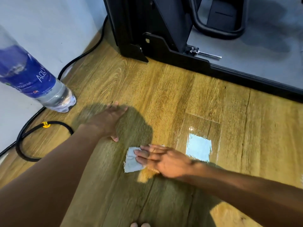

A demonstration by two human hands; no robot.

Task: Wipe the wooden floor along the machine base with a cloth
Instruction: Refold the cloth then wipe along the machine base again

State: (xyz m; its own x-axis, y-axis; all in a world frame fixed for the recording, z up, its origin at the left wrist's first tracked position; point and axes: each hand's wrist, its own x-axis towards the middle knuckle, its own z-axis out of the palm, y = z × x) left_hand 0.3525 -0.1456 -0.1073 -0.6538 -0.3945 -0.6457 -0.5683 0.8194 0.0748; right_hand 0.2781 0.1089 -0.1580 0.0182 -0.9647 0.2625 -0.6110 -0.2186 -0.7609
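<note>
You're mid-wipe: your right hand (164, 159) presses flat, fingers straight, on the cloth (132, 161), well short of the machine base (213, 69). Left hand (108, 120) is spread flat on the floor (164, 95). Probably next: work toward that base.

Floor (164, 89): wood-grain planks, smooth, semi-gloss. Mirror-bright patch (199, 148) at 3 o'clock of cloth.
Cloth (131, 163): pale grey-blue fabric, matt, creased.
Machine base (164, 46), 1 o'clock: black, matt, hard.
Deck (262, 54): grey, matt.
Latch pin (208, 54): bright polished metal.
Bottle (54, 94), 10 o'clock: clear plastic, glossy blue label.
Cable (21, 145), 9 o'clock: black, smooth sheath.
</note>
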